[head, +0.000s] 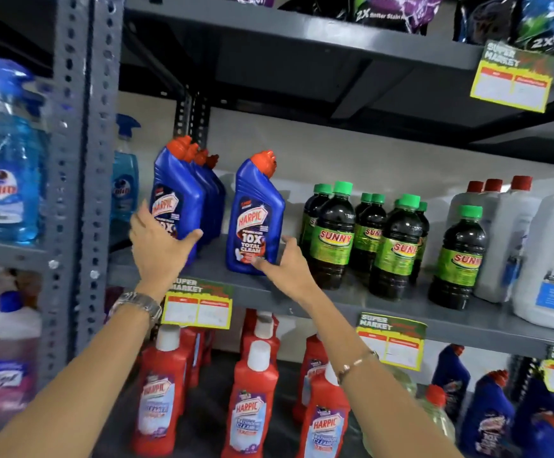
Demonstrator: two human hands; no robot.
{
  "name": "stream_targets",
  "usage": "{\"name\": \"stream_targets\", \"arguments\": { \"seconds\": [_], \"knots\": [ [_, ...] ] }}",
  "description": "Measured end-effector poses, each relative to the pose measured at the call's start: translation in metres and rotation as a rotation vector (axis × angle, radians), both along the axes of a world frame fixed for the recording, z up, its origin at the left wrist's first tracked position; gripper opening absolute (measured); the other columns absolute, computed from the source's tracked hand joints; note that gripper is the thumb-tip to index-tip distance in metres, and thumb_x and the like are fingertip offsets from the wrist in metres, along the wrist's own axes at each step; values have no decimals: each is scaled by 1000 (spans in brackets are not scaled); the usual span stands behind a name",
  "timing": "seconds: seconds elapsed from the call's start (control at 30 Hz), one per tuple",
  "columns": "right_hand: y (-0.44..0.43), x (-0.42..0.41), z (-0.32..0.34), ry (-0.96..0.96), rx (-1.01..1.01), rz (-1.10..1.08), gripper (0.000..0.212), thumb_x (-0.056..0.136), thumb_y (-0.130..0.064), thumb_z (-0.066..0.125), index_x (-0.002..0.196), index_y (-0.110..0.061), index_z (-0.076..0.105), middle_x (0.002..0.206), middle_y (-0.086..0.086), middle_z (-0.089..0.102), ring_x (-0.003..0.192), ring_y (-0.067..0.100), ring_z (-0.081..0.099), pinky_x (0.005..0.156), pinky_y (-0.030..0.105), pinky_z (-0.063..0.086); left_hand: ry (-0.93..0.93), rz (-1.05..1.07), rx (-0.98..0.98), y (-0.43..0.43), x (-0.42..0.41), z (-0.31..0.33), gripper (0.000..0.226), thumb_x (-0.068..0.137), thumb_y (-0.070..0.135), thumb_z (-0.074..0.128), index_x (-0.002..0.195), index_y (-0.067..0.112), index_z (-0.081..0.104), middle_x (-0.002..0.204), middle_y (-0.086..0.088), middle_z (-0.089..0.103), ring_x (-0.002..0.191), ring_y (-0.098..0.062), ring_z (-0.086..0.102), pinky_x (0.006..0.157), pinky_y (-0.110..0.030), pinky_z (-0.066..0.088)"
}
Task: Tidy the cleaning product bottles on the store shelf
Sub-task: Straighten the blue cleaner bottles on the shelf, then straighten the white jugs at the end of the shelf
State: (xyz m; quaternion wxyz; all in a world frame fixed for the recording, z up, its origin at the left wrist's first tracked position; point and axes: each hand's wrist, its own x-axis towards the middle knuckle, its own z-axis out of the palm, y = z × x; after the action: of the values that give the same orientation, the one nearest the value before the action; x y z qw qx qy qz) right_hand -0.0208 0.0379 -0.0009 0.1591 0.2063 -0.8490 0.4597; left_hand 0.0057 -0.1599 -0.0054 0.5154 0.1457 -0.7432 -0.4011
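Your left hand is up at the grey shelf, fingers spread wide, palm cupped against the foot of the front blue Harpic bottle in a row that runs back toward twelve o'clock. Your right hand has its fingers loosely apart, fingertips touching the base of a lone blue Harpic bottle that stands upright just at three o'clock of the row, red cap angled. Further toward three o'clock, the green-capped Sunny bottles are full of dark liquid, loosely clustered, then the white jugs with red caps. Out at nine o'clock, beyond the upright post, the Colin spray bottles hold clear blue liquid. Down at six o'clock, red Harpic bottles with white caps stand on the lower shelf.
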Motion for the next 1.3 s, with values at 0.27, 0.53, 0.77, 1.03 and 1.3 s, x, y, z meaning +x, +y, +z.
{"name": "stream_targets", "arguments": {
  "seconds": [0.27, 0.53, 0.77, 1.03, 1.3],
  "knots": [
    [-8, -18, -1, -81, -164, -46, 71, 72, -29, 79, 129, -9, 42, 126, 8, 60, 111, 25, 59, 95, 36, 48, -273, -177, -54, -23, -1, -3, 105, 66, 30, 83, 143, 2, 17, 137, -26, 35, 123, -41, 41, 98, -47, 36],
    [-8, -20, 0, -79, -138, -22, 65, 78, -24, 74, 130, -6, 39, 127, 11, 59, 112, 26, 59, 95, 37, 48, -249, -205, -54, -32, -4, -8, 96, 64, 33, 83, 137, 5, 29, 129, -22, 45, 116, -39, 47, 94, -47, 40],
    [-8, -16, -1, -68, -128, -24, 70, 78, -24, 74, 133, -6, 35, 132, 12, 56, 117, 27, 57, 98, 37, 47, -235, -195, -31, -30, -4, -7, 101, 64, 31, 84, 140, 3, 24, 135, -23, 41, 122, -39, 43, 98, -50, 38],
    [38, 20, -1, 314, -439, -23, 49, 86, -23, 64, 130, -14, 44, 107, -3, 57, 94, 8, 59, 77, 12, 49, 195, 1, -114, 41, 7, -5, 74, 80, 35, 68, 138, 7, 33, 141, -16, 39, 128, -34, 40, 99, -54, 37],
    [185, 19, 4, 594, -528, -261, 20, 93, -18, 54, 113, -18, 51, 97, 2, 61, 85, 7, 57, 71, 7, 43, 416, -218, -345, 205, 5, 14, 52, 86, 32, 58, 131, 10, 46, 141, -8, 45, 127, -22, 43, 102, -36, 35]
  ]
}}
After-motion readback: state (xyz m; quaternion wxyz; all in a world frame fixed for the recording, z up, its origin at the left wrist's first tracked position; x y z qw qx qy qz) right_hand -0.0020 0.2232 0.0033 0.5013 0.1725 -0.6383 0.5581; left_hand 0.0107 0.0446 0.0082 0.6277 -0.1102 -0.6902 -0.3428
